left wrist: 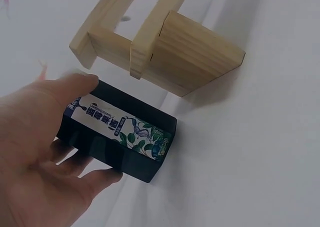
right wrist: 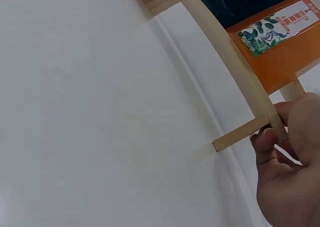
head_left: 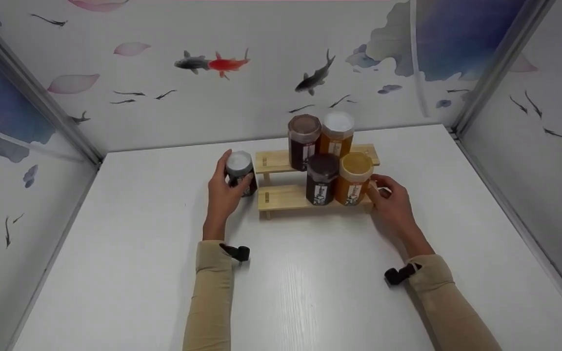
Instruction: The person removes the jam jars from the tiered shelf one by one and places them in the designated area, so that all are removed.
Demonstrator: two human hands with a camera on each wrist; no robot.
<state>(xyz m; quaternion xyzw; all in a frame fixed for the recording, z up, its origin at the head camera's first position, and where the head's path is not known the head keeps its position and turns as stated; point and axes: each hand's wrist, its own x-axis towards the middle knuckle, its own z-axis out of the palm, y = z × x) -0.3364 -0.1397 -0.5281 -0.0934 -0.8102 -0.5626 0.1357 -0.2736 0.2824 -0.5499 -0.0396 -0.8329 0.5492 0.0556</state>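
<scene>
**Tip risk at the rack's left end; open table toward 6 o'clock**

The dark jar (head_left: 240, 171) with the white lid is gripped by the left hand (head_left: 223, 195), fingers (left wrist: 75, 89) curled round its body. It stands on the table (head_left: 310, 287), just beside the left end of the wooden step rack (head_left: 281, 197).

The rack's right end is pinched by the right hand (head_left: 392, 202), fingers (right wrist: 267, 142) clamped on the lower step.

Judged risks:
- Rack end could be clipped if the jar is swung toward 3 o'clock low.
- Four jars (head_left: 337, 163) are packed touching on the steps; a nudged rack could topple them.
- Lower step's left half is free.

Room: walls close at 9, 12 and 3 o'clock; bare table at 6.
</scene>
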